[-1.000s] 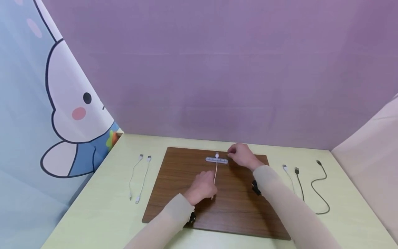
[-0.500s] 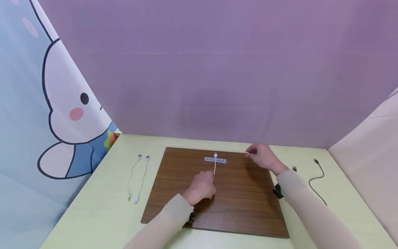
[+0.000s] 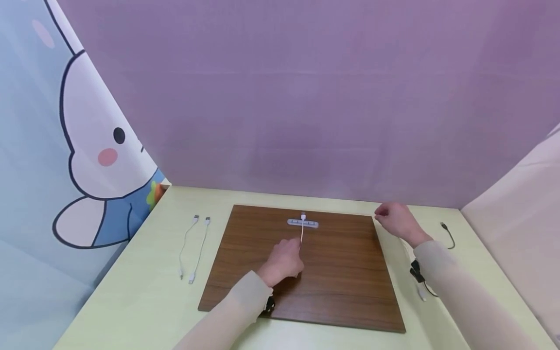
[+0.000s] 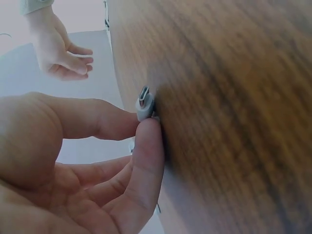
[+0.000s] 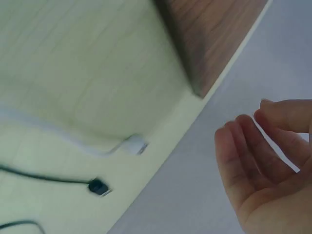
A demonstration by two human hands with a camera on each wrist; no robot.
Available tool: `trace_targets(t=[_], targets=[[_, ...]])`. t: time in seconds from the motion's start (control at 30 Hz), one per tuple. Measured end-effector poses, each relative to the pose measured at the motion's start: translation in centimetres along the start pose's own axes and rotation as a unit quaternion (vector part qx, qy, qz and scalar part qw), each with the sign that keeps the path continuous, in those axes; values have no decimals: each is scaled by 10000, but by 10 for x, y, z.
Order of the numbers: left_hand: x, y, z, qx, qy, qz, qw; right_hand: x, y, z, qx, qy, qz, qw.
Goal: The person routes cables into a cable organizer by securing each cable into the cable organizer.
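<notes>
White cable point(image 3: 302, 231) is lying along the wooden board point(image 3: 350, 272), running from near the board's far edge toward its middle. Above the middle of the board, the left hand point(image 3: 282, 262) is pinching the cable's near end tightly between thumb and finger, and the metal tip point(image 4: 144, 95) is sticking out just past them. Off the board's far right corner, the right hand point(image 3: 398, 222) is hovering with its fingers loosely bent and holding nothing; whether its thumb and forefinger are touching I cannot tell.

One clip strip point(image 3: 311, 224) is sitting near the board's far edge, and the pinched cable is crossing it. Two thin white cables point(image 3: 185, 241) are lying left of the board. Right of the board, one pale cable point(image 5: 132, 144) and two black cables point(image 5: 99, 186) are lying, partly hidden by the right sleeve point(image 3: 472, 296) in the head view.

The board is resting flat on a pale yellow table point(image 3: 131, 301). Behind the board, a purple cloth point(image 3: 284, 97) is hanging; a blue cloth point(image 3: 26, 194) with a white cartoon animal is hanging to its left, and a pale pinkish cloth point(image 3: 525, 189) to its right.
</notes>
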State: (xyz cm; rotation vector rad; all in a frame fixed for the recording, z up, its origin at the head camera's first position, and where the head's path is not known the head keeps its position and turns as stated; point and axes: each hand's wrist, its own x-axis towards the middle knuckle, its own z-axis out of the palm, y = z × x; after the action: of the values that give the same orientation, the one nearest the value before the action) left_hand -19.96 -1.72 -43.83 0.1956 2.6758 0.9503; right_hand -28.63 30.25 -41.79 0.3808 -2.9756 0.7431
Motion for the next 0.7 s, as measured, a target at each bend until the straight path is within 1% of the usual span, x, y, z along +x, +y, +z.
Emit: trace_targets(t=[0.1, 0.2, 0.33, 0.4, 0.57, 0.7], targets=[[1, 0, 1, 20, -5, 47, 10000, -3, 10, -4, -112, -85, 174, 9998], [2, -2, 1, 14, 29, 130, 9999, -5, 17, -7, -230, -274, 442, 9984], [3, -4, 0, 13, 52, 166, 9998, -6, 25, -10, -428, -629, 855, 9934], [4, -4, 0, 86, 50, 162, 9998, -7, 29, -11, -509, -760, 1025, 9905], [5, -4, 2, 198, 56, 151, 9997, -9, 36, -9, -451, -980, 1336, 9851], [4, -4, 3, 65, 8, 129, 9999, -11, 39, -5, -380, -1126, 1576, 9803]])
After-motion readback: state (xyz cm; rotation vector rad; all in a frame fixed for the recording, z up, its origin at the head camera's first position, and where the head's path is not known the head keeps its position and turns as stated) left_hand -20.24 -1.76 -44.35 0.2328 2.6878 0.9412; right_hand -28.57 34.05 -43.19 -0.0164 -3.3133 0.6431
